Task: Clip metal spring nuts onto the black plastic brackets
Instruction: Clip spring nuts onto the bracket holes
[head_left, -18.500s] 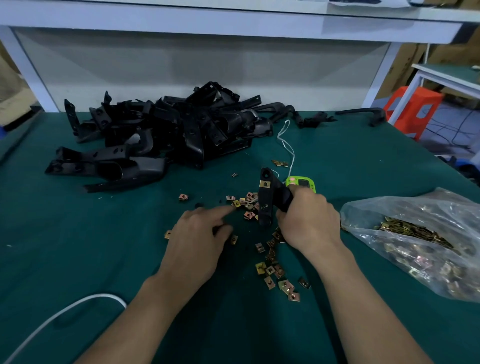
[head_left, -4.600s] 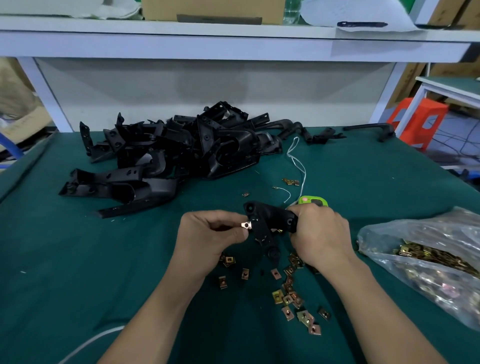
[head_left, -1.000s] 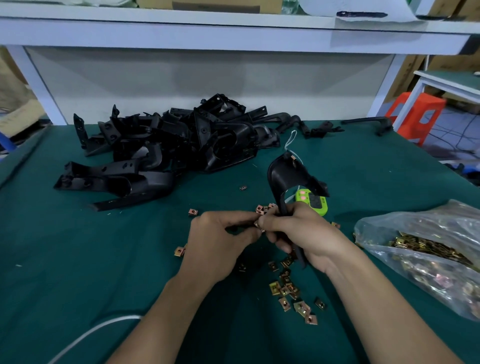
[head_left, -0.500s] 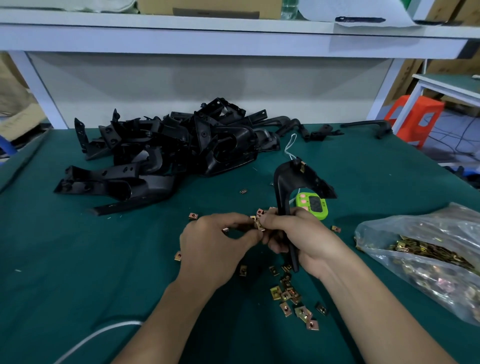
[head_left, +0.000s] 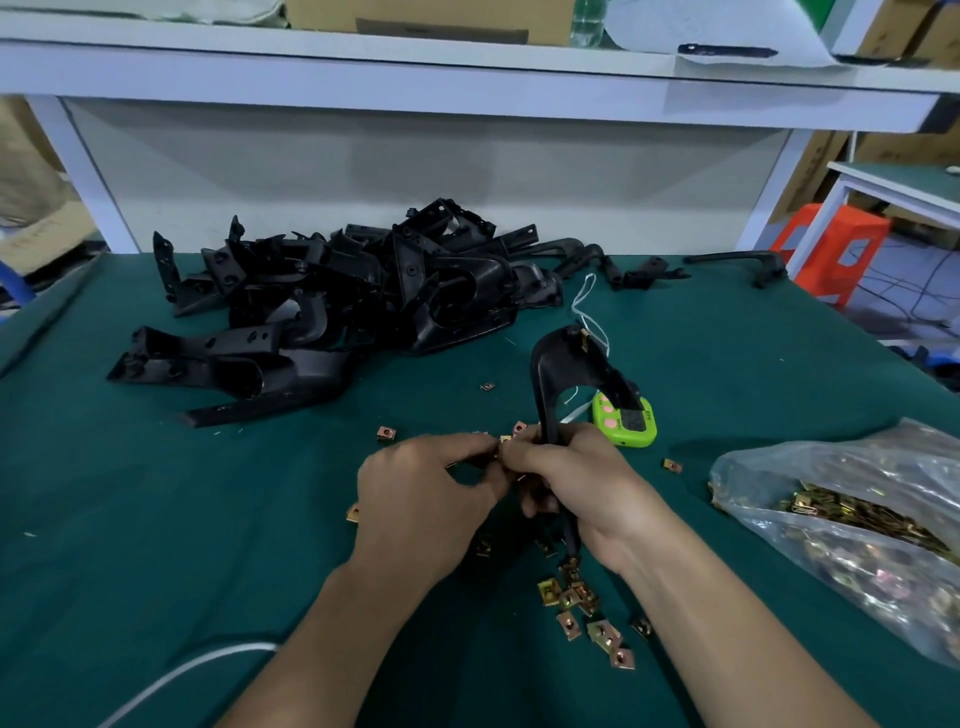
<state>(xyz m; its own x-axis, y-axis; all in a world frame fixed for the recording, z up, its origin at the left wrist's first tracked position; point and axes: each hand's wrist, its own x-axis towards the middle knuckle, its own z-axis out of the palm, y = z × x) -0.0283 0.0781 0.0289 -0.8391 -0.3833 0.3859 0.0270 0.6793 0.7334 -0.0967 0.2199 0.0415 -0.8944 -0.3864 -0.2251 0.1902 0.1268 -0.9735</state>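
black bracket (head_left: 549, 374) upright
we are gripping it in our right hand (head_left: 584, 486) and pinching a spring nut (head_left: 505, 439) with our left hand (head_left: 421, 499)

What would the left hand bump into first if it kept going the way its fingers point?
The left hand points rightward at the right hand, which grips the black bracket. It would meet those fingers and the small clip pinched between them at once; they seem to touch.

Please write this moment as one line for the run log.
phase: clipping | right hand: grips bracket | left hand: pinches nut at bracket | loose nuts: on table
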